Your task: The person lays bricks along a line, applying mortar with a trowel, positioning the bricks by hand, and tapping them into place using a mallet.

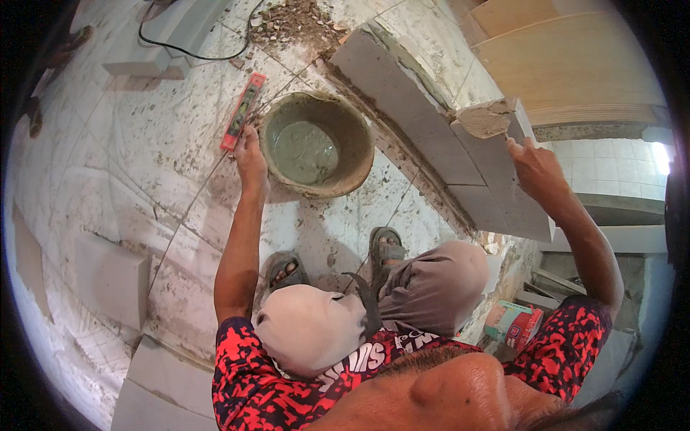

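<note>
My left hand (pixel 250 156) is closed at the lower end of a red spirit level (pixel 243 111), which slants over the tiled floor. Right beside that hand stands a round, mortar-caked tub (pixel 352 151) with wet grey mortar (pixel 303 152) inside. On the other side, my right hand (pixel 535 172) is closed on a trowel (pixel 486 119), its handle mostly hidden by my fingers. The trowel's blade looks coated in beige mortar and lies over the top of a low wall of pale grey blocks (pixel 431 136).
Rubble (pixel 298 25) lies beyond the tub. Grey blocks (pixel 162 43) with a black cable (pixel 194 54) are at the far left; another block (pixel 111 276) sits nearer. A paint bucket (pixel 512 323) stands at the lower right. Curved wooden panels (pixel 568 57) rise beyond the wall.
</note>
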A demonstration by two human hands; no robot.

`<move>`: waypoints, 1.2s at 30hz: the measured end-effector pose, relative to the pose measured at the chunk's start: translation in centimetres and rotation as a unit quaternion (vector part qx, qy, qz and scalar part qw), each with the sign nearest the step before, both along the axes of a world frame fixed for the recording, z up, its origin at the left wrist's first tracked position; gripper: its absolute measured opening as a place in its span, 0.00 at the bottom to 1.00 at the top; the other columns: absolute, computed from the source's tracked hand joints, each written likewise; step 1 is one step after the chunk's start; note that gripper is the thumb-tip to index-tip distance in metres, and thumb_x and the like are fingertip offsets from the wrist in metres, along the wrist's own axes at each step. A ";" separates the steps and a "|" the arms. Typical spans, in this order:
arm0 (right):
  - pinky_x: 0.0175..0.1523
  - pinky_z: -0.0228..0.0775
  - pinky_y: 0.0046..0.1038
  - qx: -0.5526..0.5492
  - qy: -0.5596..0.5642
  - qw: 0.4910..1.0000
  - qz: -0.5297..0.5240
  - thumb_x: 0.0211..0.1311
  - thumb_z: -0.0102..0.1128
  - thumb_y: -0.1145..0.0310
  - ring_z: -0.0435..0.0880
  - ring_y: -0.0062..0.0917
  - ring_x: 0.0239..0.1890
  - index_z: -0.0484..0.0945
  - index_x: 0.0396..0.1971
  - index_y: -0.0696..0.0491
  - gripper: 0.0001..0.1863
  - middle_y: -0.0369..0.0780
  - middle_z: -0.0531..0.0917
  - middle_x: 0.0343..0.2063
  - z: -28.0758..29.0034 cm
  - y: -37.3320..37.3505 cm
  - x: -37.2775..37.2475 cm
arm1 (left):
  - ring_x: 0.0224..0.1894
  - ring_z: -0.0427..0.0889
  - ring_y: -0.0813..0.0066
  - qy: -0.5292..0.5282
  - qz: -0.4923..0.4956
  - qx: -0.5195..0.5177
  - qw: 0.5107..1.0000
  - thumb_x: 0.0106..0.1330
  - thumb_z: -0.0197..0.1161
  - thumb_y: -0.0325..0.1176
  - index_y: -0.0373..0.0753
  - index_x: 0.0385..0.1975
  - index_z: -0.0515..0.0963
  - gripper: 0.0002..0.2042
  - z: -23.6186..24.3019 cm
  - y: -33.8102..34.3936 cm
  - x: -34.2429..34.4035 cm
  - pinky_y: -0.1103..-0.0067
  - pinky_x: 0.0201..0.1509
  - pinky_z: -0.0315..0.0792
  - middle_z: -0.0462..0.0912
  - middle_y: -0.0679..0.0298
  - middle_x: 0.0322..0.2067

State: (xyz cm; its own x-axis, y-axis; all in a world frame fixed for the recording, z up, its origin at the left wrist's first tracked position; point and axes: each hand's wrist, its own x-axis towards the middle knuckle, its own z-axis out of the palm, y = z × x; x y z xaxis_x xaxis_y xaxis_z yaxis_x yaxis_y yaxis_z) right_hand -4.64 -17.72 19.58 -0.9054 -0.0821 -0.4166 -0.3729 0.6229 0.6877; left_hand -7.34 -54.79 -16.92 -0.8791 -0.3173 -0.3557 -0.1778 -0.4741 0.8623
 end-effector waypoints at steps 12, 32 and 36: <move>0.30 0.76 0.37 0.018 0.032 0.998 -0.049 0.55 0.53 0.79 0.83 0.40 0.27 0.69 0.54 0.58 0.23 0.52 0.76 0.35 3.5 -0.7 2.7 | 0.53 0.69 0.70 0.033 -0.011 0.004 0.999 0.70 0.49 0.54 0.28 0.54 0.69 0.30 -0.2 0.4 0.0 0.75 0.59 0.60 0.73 0.59 0.51; 0.42 0.76 0.35 0.124 0.031 0.990 -0.065 0.57 0.52 0.72 0.84 0.34 0.38 0.82 0.36 0.57 0.11 0.46 0.82 0.33 -4.4 3.5 -9.8 | 0.51 0.72 0.69 -0.023 -0.034 -0.008 0.999 0.67 0.48 0.60 0.28 0.53 0.72 0.34 0.5 0.4 0.1 0.76 0.55 0.64 0.76 0.55 0.48; 0.43 0.75 0.36 0.002 0.062 0.996 -0.064 0.59 0.51 0.70 0.83 0.38 0.38 0.75 0.46 0.59 0.16 0.48 0.82 0.36 0.8 2.7 -9.3 | 0.52 0.72 0.69 0.006 0.008 -0.084 0.996 0.70 0.47 0.55 0.28 0.52 0.72 0.30 -0.3 0.5 -0.1 0.76 0.57 0.63 0.76 0.55 0.49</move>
State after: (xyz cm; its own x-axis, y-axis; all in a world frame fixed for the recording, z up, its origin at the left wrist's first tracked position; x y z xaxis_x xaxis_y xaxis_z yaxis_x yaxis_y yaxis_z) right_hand -13.94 -15.04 20.42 -0.9526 0.0389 -0.3016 -0.2031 0.6570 0.7260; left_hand -7.42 -54.32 -17.24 -0.8772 -0.3859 -0.2855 -0.1597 -0.3263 0.9317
